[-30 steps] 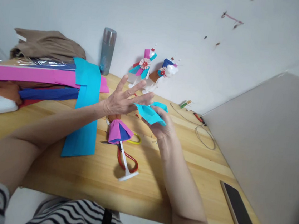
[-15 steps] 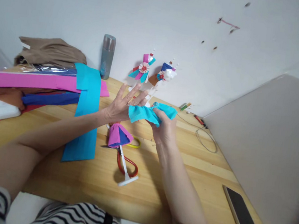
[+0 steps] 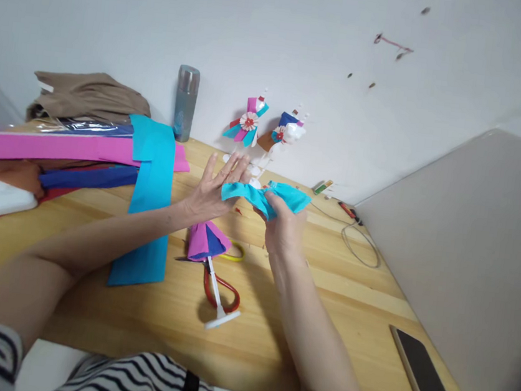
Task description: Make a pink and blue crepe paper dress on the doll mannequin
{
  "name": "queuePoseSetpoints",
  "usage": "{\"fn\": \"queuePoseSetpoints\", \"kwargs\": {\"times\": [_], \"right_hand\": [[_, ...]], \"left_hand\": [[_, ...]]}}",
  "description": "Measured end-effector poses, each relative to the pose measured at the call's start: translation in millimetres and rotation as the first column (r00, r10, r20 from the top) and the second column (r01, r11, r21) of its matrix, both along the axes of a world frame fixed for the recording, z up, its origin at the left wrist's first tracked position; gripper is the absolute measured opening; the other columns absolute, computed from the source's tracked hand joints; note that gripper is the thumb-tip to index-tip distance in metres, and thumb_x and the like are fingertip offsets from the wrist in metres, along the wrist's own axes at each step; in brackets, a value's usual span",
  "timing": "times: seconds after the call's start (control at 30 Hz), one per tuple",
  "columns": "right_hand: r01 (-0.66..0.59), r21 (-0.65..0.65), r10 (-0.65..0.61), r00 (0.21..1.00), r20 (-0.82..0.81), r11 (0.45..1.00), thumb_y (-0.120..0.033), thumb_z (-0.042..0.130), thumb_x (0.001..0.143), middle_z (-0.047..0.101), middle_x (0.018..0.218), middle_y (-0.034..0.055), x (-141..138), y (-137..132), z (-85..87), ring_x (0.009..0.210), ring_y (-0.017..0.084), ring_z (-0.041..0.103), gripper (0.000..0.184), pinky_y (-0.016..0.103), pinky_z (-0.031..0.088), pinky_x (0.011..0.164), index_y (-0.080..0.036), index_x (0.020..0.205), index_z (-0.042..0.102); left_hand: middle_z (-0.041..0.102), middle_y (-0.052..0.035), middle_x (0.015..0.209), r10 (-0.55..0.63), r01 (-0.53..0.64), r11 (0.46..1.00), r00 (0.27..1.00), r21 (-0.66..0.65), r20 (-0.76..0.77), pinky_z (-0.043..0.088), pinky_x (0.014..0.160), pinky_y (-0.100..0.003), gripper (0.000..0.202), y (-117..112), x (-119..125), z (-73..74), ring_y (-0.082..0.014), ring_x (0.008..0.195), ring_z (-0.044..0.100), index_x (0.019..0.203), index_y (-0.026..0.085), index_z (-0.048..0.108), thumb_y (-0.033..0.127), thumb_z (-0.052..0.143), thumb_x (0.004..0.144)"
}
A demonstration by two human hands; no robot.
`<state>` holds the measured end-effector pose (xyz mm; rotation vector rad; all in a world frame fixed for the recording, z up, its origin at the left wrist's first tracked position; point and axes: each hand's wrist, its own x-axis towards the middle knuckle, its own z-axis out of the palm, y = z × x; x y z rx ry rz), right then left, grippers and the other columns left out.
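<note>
A piece of turquoise crepe paper (image 3: 289, 197), gathered at its middle, is pinched between the thumb and fingers of my right hand (image 3: 284, 226). My left hand (image 3: 216, 190) is spread flat with its fingers apart, beside the paper's left end, which overlaps its edge. Below the hands lies a small pink and blue paper dress (image 3: 206, 241) on a white stick with a flat base (image 3: 222, 320). Under it are scissors with red handles (image 3: 222, 291). A yellow handle loop (image 3: 236, 252) shows behind the dress.
Left are a long turquoise crepe strip (image 3: 150, 208), a pink strip (image 3: 59, 145) and brown cloth (image 3: 93, 95). A flask (image 3: 186, 102) and two decorated figures (image 3: 249, 122) stand by the wall. A phone (image 3: 427, 384) lies right, near a thin cable (image 3: 360, 254).
My left hand has tilted slightly and its fingers have shifted a little left and down. The turquoise paper stays in my right hand. The whole view has shifted slightly.
</note>
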<state>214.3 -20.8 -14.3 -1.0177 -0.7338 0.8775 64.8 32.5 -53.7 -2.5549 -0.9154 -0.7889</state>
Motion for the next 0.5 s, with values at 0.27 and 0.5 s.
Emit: {"fn": "queuePoseSetpoints", "kwargs": {"times": [0.27, 0.5], "right_hand": [[0.033, 0.038, -0.035, 0.999, 0.035, 0.999, -0.028, 0.080, 0.056, 0.070, 0.068, -0.0042, -1.3, 0.5, -5.0, 0.063, 0.015, 0.064, 0.022, 0.030, 0.055, 0.061, -0.019, 0.072, 0.066], [0.111, 0.158, -0.125, 0.989, 0.082, 0.981, -0.023, 0.080, 0.060, 0.070, 0.070, -0.0048, 6.7, 1.6, -6.8, 0.068, 0.014, 0.064, 0.021, 0.032, 0.056, 0.074, -0.019, 0.074, 0.066]], "left_hand": [[0.067, -0.0184, 0.128, 0.065, -0.065, 0.998, 0.997, 0.008, -0.037, 0.037, 0.115, -0.054, 0.056, -2.7, 0.9, 4.9, -0.0271, 0.135, 0.054, 0.145, 0.017, 0.049, 0.006, 0.021, 0.098], [0.063, -0.0152, 0.134, 0.018, 0.007, 0.973, 0.994, -0.229, 0.106, 0.036, 0.115, -0.048, 0.045, 0.1, 1.2, 6.0, -0.0280, 0.139, 0.048, 0.137, 0.020, 0.059, 0.016, 0.033, 0.099]]}}
